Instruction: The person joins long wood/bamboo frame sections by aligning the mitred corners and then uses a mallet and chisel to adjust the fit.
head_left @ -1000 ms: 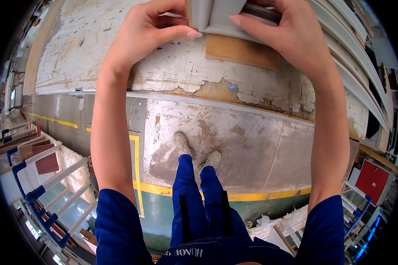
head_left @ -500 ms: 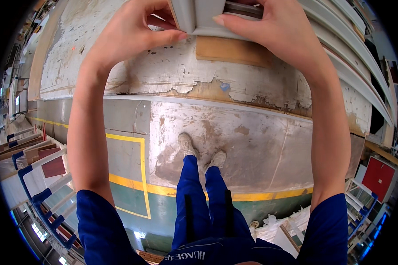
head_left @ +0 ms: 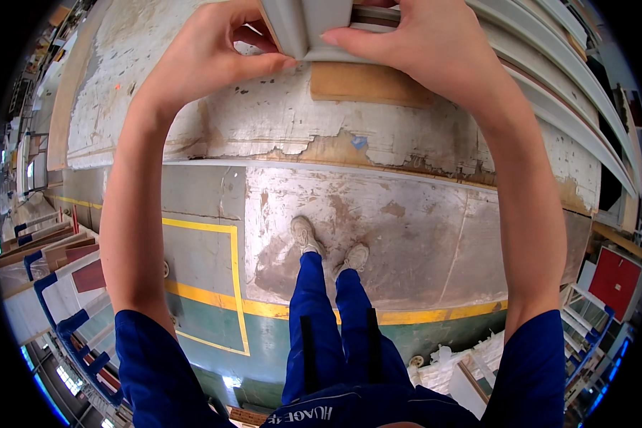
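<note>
a peeling bench (head_left: 250, 132) underlies the grey frame (head_left: 322, 18), beside yellow-lined floor (head_left: 201, 257).

A person's bare left arm (head_left: 132, 207) and right arm (head_left: 531, 207) reached forward, bowed outward, with both wrists (head_left: 155, 108) bent toward each other. The left hand (head_left: 217, 60) arched inward, its fingers curled beyond an extended thumb (head_left: 262, 65); the right hand (head_left: 435, 53) was clasped, its thumb pointing left, its other fingers largely out of view.
</note>
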Tool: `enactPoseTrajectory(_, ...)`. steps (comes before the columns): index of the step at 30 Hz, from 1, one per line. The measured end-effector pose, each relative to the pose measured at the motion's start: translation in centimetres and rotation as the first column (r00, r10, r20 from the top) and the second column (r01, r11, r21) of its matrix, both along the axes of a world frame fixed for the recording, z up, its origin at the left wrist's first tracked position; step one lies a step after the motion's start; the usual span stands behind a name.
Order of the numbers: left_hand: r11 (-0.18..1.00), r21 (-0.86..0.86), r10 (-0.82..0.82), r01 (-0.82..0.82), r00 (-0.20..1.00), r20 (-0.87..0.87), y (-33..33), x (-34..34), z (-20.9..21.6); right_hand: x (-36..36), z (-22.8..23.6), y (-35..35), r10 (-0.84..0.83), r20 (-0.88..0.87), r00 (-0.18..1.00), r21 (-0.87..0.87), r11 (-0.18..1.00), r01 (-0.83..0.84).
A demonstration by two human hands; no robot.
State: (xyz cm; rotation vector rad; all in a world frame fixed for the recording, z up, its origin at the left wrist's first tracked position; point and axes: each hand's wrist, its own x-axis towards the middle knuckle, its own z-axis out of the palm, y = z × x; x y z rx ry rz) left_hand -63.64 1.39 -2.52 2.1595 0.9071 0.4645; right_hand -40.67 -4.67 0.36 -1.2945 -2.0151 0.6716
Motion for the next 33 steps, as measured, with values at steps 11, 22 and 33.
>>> enactPoseTrajectory(11, 0.997, -0.072, 0.012, -0.009, 0.999, 0.032, 0.0, -0.2, -0.6, 0.9, -0.4, 0.0, 0.06, 0.058, 0.996, 0.142, 0.988, -0.068)
enactPoseTrajectory(22, 0.994, -0.054, 0.108, -0.096, 0.937, 0.333, -1.6, -0.1, -3.7, 0.6, 0.3, -0.3, 0.034, -0.095, 0.995, -0.064, 0.997, -0.04)
enactPoseTrajectory(33, 0.985, 0.01, 0.163, -0.173, 0.945, 0.282, -1.4, 0.1, -4.3, 1.2, -0.9, 0.3, 0.105, -0.123, 0.987, 0.014, 0.995, -0.104)
